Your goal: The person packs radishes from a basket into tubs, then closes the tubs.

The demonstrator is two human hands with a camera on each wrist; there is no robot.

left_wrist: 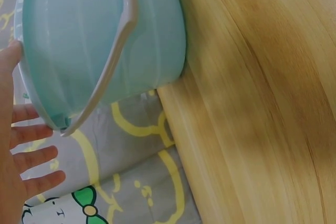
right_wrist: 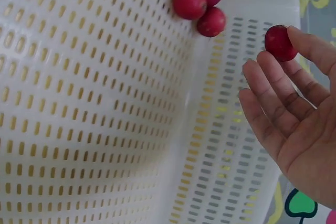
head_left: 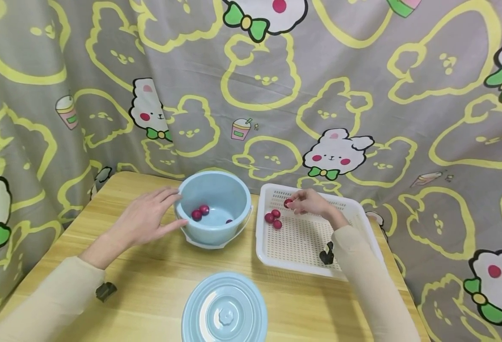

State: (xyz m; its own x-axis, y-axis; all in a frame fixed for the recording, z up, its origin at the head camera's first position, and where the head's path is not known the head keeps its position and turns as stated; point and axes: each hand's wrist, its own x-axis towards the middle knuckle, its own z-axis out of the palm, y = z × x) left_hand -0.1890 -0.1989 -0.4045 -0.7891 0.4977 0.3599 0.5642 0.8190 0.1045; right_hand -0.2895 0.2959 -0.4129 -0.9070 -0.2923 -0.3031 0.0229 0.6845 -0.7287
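Observation:
A small round red radish is pinched between the thumb and fingertips of my right hand. In the head view this hand is over the far left part of a white perforated basket. Three more radishes lie grouped in the basket. My left hand is at the left side of a light blue bucket, fingers extended and spread. Its thumb touches the rim in the left wrist view. Inside the bucket are two radishes side by side and a third, partly hidden by the near wall.
A round blue lid lies on the wooden table in front of the bucket. The bucket's pale handle hangs down along its side. A patterned grey curtain hangs behind the table. Each wrist carries a black mount.

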